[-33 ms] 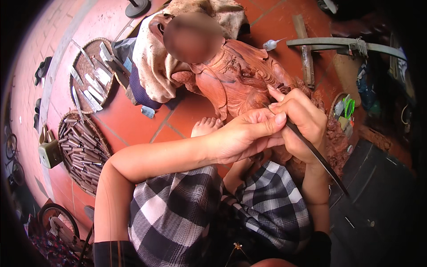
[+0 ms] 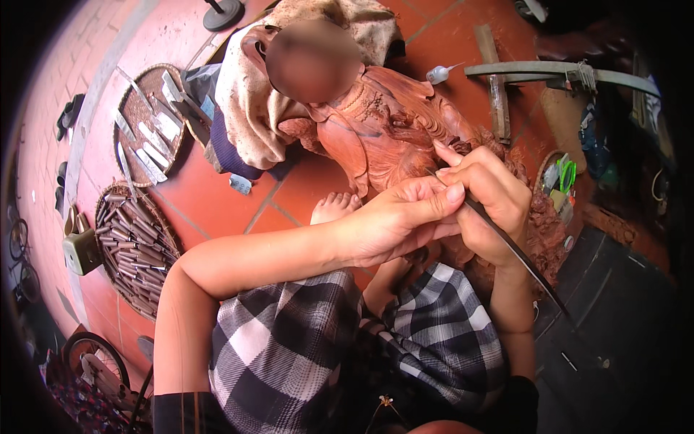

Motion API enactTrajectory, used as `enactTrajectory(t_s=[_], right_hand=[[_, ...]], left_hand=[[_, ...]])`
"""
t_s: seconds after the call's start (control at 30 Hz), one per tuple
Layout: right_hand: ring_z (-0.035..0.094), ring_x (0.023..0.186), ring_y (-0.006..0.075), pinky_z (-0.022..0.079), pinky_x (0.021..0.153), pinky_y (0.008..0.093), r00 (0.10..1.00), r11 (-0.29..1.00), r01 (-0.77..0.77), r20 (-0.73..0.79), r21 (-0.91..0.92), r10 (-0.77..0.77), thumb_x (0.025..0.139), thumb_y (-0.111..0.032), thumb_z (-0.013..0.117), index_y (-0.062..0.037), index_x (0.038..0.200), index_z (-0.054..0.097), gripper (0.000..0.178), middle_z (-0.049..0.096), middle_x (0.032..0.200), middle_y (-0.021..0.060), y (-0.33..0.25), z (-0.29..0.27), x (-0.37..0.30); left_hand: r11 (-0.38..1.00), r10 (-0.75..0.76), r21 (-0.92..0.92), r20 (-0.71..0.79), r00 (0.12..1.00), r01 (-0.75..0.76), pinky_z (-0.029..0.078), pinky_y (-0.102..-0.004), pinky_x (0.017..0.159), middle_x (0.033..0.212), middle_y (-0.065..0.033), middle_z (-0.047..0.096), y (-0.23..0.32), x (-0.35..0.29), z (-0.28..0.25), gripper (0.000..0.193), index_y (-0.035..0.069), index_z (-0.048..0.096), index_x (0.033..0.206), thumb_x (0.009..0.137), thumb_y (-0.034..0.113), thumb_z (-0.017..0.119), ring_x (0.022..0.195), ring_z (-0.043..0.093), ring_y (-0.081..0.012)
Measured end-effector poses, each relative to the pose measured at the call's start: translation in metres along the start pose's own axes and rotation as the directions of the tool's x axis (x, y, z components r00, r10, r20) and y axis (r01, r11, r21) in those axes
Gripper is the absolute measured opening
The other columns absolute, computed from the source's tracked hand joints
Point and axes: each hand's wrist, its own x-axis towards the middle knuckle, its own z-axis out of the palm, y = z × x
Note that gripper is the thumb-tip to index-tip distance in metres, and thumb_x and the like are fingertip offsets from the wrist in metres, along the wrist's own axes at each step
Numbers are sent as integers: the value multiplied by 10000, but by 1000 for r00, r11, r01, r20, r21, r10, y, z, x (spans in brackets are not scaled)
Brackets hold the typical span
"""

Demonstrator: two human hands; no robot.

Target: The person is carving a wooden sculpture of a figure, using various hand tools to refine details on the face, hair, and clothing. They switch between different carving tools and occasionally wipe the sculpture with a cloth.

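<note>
A reddish-brown carved wooden statue lies on a cloth-covered support, its robe and folds cut in relief. My right hand is closed around a long, thin, dark rod-like tool, whose back end slants down to the right past my wrist. Against the front part of that tool, my left hand is closed, thumb and fingers pinching beside my right fingers. Both hands are over the statue's lower right part. The tool's working tip is mostly hidden by my fingers, so its exact kind cannot be made out.
To the left, one round basket carries flat blades; another is heaped with brown-handled tools. A white squeeze bottle lies beyond the statue. Green-handled scissors stand at right, near a dark box-like surface. My bare foot rests on red tiles.
The back end of the tool has shifted very slightly downward and to the right. Both hands keep their grip and place.
</note>
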Motion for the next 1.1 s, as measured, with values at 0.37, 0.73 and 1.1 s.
enactTrajectory(t_s=[0.37, 0.73, 1.1], right_hand=[[717, 899, 307, 586, 777, 350, 991, 999, 44, -126, 18, -41, 757, 118, 631, 53, 884, 649, 144, 670, 893, 179, 19, 4, -5], [714, 914, 307, 577, 771, 350, 992, 997, 2, -124, 76, 8, 789, 97, 659, 77, 906, 656, 119, 675, 881, 191, 18, 0, -3], [714, 896, 287, 565, 766, 330, 980, 991, -92, -169, 99, 108, 802, 52, 683, 64, 884, 653, 88, 683, 878, 181, 12, 3, -3]], left_hand=[[993, 15, 122, -91, 996, -4, 429, -267, 1048, 1171, -49, 593, 6, 3, 9, 319, 21, 549, 1201, 1058, 291, 458, 1162, 547, -115], [989, 4, 148, -187, 982, 24, 474, -276, 983, 1127, -71, 622, 5, 3, 11, 345, -1, 576, 1145, 1062, 305, 440, 1114, 581, -140], [989, 19, 146, -155, 988, 4, 465, -279, 1015, 1137, -80, 621, 7, 6, 14, 380, -27, 581, 1143, 1062, 317, 439, 1121, 581, -141]])
